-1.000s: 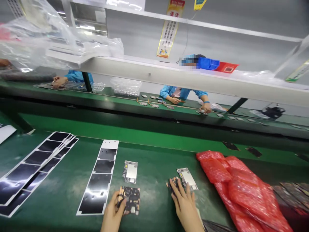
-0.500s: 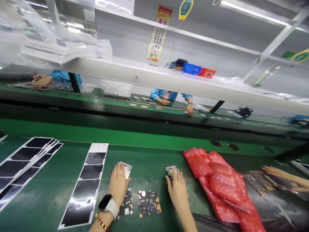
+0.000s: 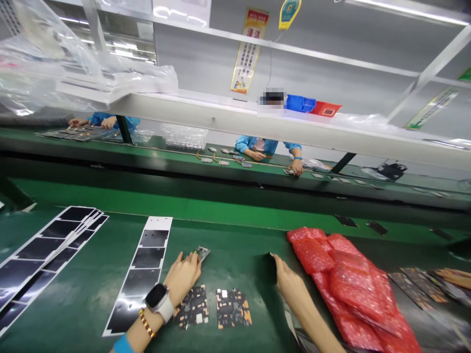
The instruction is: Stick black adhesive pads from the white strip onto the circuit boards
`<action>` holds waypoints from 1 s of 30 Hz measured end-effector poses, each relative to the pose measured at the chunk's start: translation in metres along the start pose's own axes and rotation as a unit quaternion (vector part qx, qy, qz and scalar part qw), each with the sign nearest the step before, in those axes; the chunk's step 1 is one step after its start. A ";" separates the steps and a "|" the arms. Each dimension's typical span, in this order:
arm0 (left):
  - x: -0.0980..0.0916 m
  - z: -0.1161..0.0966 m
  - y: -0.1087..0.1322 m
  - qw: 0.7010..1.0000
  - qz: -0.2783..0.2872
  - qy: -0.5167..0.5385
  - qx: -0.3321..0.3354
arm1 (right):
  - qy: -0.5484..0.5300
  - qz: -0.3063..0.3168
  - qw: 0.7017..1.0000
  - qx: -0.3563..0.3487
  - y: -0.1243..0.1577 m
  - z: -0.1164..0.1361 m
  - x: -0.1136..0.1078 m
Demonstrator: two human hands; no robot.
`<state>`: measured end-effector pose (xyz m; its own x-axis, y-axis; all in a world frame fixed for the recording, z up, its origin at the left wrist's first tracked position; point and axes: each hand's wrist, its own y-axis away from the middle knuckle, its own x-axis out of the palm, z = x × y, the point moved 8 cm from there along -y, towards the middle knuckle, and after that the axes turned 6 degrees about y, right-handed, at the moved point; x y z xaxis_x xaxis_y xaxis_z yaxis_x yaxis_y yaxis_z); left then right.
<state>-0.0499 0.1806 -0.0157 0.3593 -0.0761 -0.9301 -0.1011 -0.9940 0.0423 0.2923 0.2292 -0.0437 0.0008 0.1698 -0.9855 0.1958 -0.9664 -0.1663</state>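
Observation:
My left hand (image 3: 184, 277), with a watch on its wrist, has its fingers closed on a small circuit board (image 3: 202, 252) that juts out past the fingertips. On the right, my right hand (image 3: 289, 280) grips a thin dark board (image 3: 271, 269) by its edge; the board is tipped up off the green table and its far side is hidden. Between and below my hands lie two dark circuit boards with copper-coloured patches, a left one (image 3: 193, 308) partly behind my left wrist and a right one (image 3: 233, 309).
Sheets of black rectangular films (image 3: 138, 274) lie to the left, beside a fanned stack (image 3: 47, 255). Red bubble-wrap bags (image 3: 349, 284) are piled at right. Beyond them a co-worker's hand (image 3: 456, 278) is near more boards (image 3: 417, 289). Other people work across a raised bench (image 3: 176, 169).
The board under my right hand has been tipped up, showing a dark face. My left hand has turned and now pinches its board from the side. The view has shifted slightly.

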 end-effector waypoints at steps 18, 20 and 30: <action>0.029 0.073 0.015 0.886 -0.007 0.426 -0.185 | -0.203 0.094 0.958 -0.182 -0.054 0.161 -0.025; 0.033 0.065 0.032 0.882 -0.003 0.438 -0.173 | -0.184 0.083 0.965 -0.167 -0.047 0.160 -0.026; 0.023 0.030 0.033 0.989 -0.072 0.097 0.089 | -0.165 0.142 0.948 -0.230 0.029 0.165 -0.008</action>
<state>-0.0729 0.1484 -0.0468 0.5509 0.0346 -0.8339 -0.1913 -0.9673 -0.1665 0.1366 0.1683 -0.0461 -0.1750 -0.2289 -0.9576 0.6412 -0.7645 0.0656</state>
